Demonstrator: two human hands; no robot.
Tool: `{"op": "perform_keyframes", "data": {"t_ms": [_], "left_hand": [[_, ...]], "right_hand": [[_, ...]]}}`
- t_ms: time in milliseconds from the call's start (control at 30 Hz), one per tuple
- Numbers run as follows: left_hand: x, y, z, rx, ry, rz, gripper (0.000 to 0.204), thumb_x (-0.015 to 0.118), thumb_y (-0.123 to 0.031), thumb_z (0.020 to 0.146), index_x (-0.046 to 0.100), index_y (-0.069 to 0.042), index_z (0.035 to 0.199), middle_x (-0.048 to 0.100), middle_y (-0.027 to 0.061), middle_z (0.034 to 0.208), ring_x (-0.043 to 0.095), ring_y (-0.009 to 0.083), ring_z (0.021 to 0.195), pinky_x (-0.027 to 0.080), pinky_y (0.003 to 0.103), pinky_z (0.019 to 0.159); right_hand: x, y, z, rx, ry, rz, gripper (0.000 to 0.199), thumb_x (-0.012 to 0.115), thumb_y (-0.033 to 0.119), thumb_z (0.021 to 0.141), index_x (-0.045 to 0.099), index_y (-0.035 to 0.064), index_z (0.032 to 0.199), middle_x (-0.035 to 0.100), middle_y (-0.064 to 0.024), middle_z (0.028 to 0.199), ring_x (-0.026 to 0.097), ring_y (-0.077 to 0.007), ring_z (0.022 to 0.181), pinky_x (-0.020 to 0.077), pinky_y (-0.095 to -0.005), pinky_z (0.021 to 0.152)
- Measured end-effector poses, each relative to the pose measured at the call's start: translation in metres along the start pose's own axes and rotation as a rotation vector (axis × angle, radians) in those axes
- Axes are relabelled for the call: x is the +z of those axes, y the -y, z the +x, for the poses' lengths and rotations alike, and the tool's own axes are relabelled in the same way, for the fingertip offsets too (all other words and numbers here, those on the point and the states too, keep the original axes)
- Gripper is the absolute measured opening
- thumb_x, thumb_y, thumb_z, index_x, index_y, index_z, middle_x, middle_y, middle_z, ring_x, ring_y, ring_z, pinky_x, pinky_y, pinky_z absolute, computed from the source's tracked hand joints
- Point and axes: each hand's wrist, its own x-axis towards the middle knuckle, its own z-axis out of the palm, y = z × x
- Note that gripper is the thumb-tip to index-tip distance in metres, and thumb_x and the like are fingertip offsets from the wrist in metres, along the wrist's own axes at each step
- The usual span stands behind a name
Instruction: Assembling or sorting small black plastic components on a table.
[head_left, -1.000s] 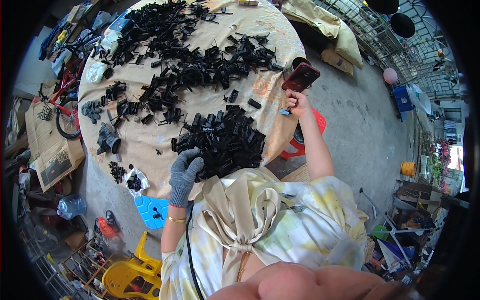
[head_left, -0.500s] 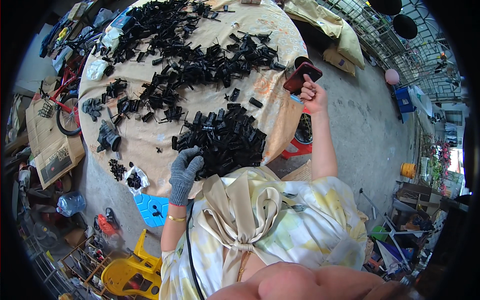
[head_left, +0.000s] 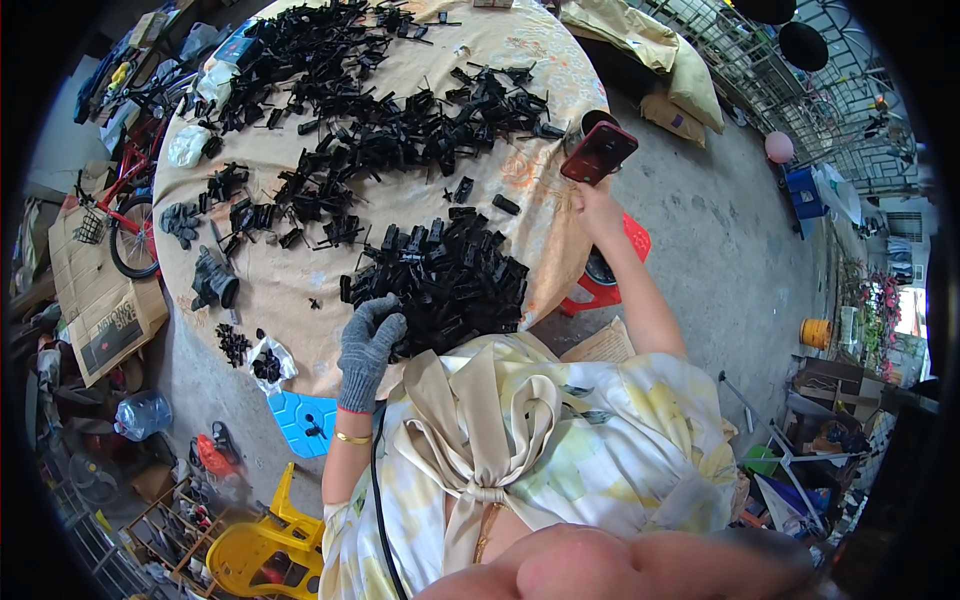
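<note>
The left hand (head_left: pixel 370 345), wrapped in a grey knitted work glove, is resting on the near edge of the big heap of small black plastic parts (head_left: pixel 440 280), fingers curled loosely down onto the pieces but not lifting any clear of the pile. That heap is sitting right at the near rim of the round tabletop covered in a tan patterned cloth (head_left: pixel 300 290), close against the person's body, so the gloved hand is reaching it with the elbow tucked low. More black parts are lying spread in looser clusters across the far side of the cloth. Out past the tabletop's right edge, the bare right hand (head_left: pixel 598 208) is gripping a red-cased phone (head_left: pixel 599 152), forearm stretching up and away, the phone tilting back toward the person.
</note>
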Motion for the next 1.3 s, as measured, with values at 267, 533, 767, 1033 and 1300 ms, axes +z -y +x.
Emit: {"op": "perform_keyframes", "data": {"t_ms": [267, 533, 767, 1033, 1300], "left_hand": [[-0.006, 0.007, 0.001, 0.021, 0.004, 0.015, 0.027, 0.059, -0.007, 0.082, 0.054, -0.001, 0.107, 0.059, 0.0038, 0.086, 0.056, 0.0101, 0.072, 0.048, 0.023, 0.065], [-0.002, 0.004, 0.002, 0.009, 0.004, 0.014, 0.026, 0.06, -0.007, 0.081, 0.055, -0.001, 0.105, 0.059, 0.0035, 0.084, 0.056, 0.01, 0.071, 0.049, 0.024, 0.065], [-0.005, 0.01, 0.003, 0.005, -0.003, 0.027, 0.023, 0.06, -0.007, 0.081, 0.055, -0.001, 0.103, 0.059, 0.0038, 0.083, 0.057, 0.0104, 0.071, 0.049, 0.024, 0.065], [-0.007, 0.011, 0.004, -0.007, -0.006, 0.002, 0.021, 0.059, -0.007, 0.082, 0.056, -0.001, 0.102, 0.059, 0.0038, 0.083, 0.056, 0.01, 0.07, 0.049, 0.024, 0.066], [-0.007, 0.01, 0.005, -0.008, 0.001, -0.033, 0.021, 0.059, -0.006, 0.081, 0.055, -0.001, 0.102, 0.059, 0.0042, 0.083, 0.056, 0.01, 0.07, 0.048, 0.023, 0.066]], "right_hand": [[0.022, 0.003, -0.008, -0.248, 0.292, -0.526, 0.08, 0.055, 0.011, 0.071, 0.013, 0.0007, 0.138, 0.062, -0.0104, 0.064, 0.061, -0.0251, 0.054, 0.0459, -0.0373, 0.044], [0.036, -0.025, 0.001, -0.338, 0.225, -0.6, 0.076, 0.053, 0.011, 0.072, 0.017, 0.0016, 0.138, 0.059, -0.0062, 0.06, 0.059, -0.0208, 0.051, 0.045, -0.0343, 0.042], [0.042, -0.044, 0.01, -0.403, 0.125, -0.568, 0.074, 0.052, 0.01, 0.072, 0.019, 0.0073, 0.138, 0.06, -0.0099, 0.067, 0.059, -0.0214, 0.053, 0.0466, -0.0357, 0.043], [0.014, -0.032, 0.016, -0.328, 0.291, -0.777, 0.083, 0.056, 0.01, 0.068, 0.014, 0.0072, 0.14, 0.059, -0.0095, 0.063, 0.059, -0.0199, 0.052, 0.0444, -0.0341, 0.041], [-0.061, -0.019, 0.034, -0.303, 0.124, -0.705, 0.088, 0.059, 0.008, 0.067, 0.011, 0.0073, 0.14, 0.06, -0.0122, 0.066, 0.06, -0.0251, 0.055, 0.0468, -0.0381, 0.046]]}}
